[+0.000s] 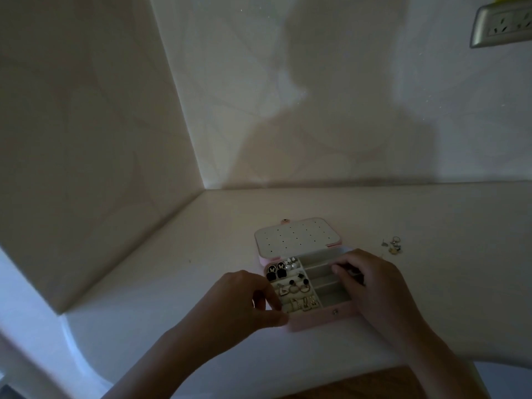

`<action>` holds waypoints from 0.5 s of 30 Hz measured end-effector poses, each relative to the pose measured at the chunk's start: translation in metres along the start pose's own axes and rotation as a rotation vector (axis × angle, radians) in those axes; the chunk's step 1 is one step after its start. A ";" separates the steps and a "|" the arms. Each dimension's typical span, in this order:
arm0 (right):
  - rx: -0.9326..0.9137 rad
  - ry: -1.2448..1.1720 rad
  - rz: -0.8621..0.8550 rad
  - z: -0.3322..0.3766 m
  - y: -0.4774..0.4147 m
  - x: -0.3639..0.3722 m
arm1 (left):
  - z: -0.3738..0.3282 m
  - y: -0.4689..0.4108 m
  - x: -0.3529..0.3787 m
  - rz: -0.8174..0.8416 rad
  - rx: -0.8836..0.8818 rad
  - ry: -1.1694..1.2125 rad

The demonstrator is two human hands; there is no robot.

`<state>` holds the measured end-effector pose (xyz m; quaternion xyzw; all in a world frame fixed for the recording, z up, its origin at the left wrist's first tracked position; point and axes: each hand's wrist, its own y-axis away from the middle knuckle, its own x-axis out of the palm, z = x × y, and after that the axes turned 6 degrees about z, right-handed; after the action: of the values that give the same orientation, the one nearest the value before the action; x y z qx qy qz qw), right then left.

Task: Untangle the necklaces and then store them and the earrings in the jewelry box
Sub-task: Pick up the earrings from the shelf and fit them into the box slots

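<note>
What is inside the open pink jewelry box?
In the jewelry box, the left side holds earrings: black, pearl and gold. The right compartments look empty where visible; the right hand covers their right ends, hiding anything there.

Pink jewelry box open, perforated lid laid flat behind. Earrings fill left compartments; few loose pieces lie apart, rightward.

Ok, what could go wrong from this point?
1. A few loose pieces lie on the counter beyond the right hand. In this dim light they could be overlooked, or swept off by the arm.
2. The left hand grips the jewelry box at its near corner, right beside the stored earrings. A sharp tug might shake them out of place.
</note>
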<state>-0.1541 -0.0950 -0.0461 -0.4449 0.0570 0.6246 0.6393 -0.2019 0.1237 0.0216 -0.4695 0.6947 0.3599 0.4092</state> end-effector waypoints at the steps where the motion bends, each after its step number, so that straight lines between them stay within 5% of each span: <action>1: 0.001 0.001 0.000 0.000 0.000 0.000 | 0.000 0.000 0.001 0.002 0.001 0.005; 15: 0.006 0.002 0.007 0.000 0.000 0.000 | 0.013 0.005 -0.009 -0.090 0.025 0.049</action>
<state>-0.1543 -0.0950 -0.0461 -0.4433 0.0611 0.6262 0.6385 -0.2017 0.1401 0.0254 -0.5036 0.6873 0.3209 0.4136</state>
